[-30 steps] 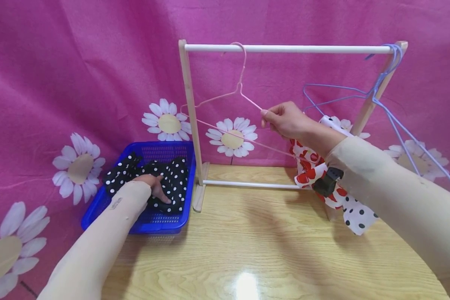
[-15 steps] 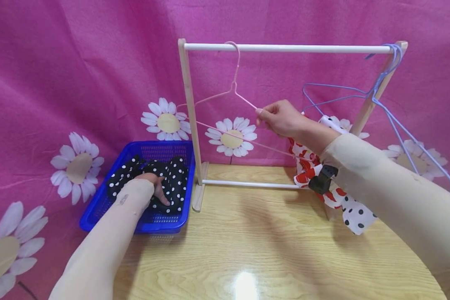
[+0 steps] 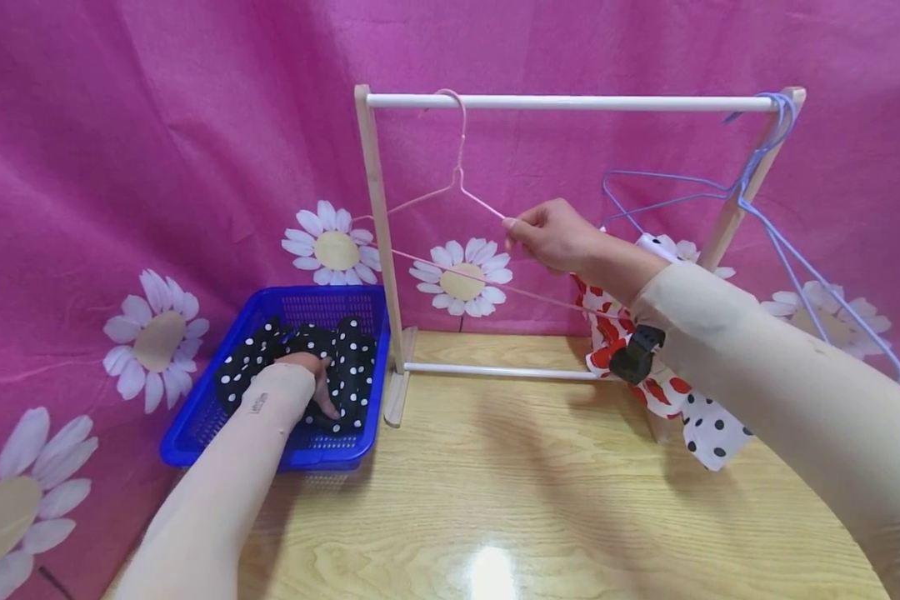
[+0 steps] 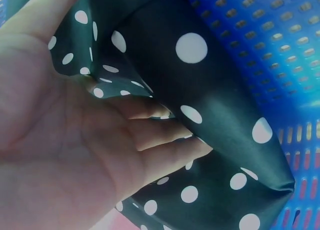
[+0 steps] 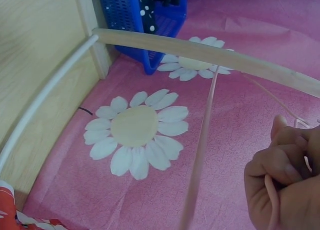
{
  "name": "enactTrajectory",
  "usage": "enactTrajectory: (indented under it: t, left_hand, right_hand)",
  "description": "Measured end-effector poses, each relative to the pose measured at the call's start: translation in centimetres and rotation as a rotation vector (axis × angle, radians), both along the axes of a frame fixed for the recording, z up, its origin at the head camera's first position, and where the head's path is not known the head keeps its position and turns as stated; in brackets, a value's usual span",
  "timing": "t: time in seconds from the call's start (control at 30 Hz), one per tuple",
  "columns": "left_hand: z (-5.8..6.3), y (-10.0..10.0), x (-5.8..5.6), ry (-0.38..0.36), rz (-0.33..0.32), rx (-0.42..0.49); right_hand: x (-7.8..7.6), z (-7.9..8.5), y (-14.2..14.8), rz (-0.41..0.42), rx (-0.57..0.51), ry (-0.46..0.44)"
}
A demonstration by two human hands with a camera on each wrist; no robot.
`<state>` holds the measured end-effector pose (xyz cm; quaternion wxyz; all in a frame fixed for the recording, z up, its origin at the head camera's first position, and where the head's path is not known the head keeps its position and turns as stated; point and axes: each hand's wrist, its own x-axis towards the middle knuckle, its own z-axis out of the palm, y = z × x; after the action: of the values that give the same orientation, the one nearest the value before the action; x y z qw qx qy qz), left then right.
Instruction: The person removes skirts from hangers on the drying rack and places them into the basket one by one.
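Inside the blue plastic basket (image 3: 321,458), my left hand (image 3: 318,383) reaches into a black cloth with white polka dots (image 3: 351,367). The left wrist view shows its fingers (image 4: 165,150) fairly straight, their tips tucked under a fold of the cloth (image 4: 220,84), and the thumb spread away. My right hand (image 3: 558,237) pinches the right shoulder of a pink hanger (image 3: 483,202), whose hook hangs over the rack's white top rail (image 3: 607,102). Up close in the right wrist view, the fingers are curled round the hanger's thin wire.
Blue hangers (image 3: 757,158) hang at the rack's right end. Below them are a red-and-white cloth (image 3: 667,398) and a white cloth with black dots (image 3: 712,429). The rack's wooden left post (image 3: 378,208) stands beside the basket on the wooden table (image 3: 495,492); a pink flowered curtain (image 3: 570,42) hangs behind.
My right hand and the pink hanger have moved left, its hook sliding along the rail. My left hand has shifted slightly right and deeper into the dotted cloth.
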<state>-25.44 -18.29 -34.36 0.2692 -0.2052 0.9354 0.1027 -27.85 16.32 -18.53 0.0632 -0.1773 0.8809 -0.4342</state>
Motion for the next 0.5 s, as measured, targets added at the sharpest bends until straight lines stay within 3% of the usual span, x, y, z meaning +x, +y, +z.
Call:
enactTrajectory:
  t: [0.1, 0.27, 0.5]
  left_hand:
    - [0.38, 0.62, 0.43, -0.011, -0.054, -0.077]
    - [0.15, 0.69, -0.05, -0.066, -0.166, -0.164]
    - [-0.04, 0.64, 0.11, -0.054, -0.174, -0.164]
  right_hand:
    - [-0.05, 0.06, -0.13, 0.003, 0.006, -0.001]
    - [-0.18, 0.17, -0.46, 0.013, 0.016, 0.021]
    - [-0.36, 0.23, -0.97, 0.018, 0.005, 0.007]
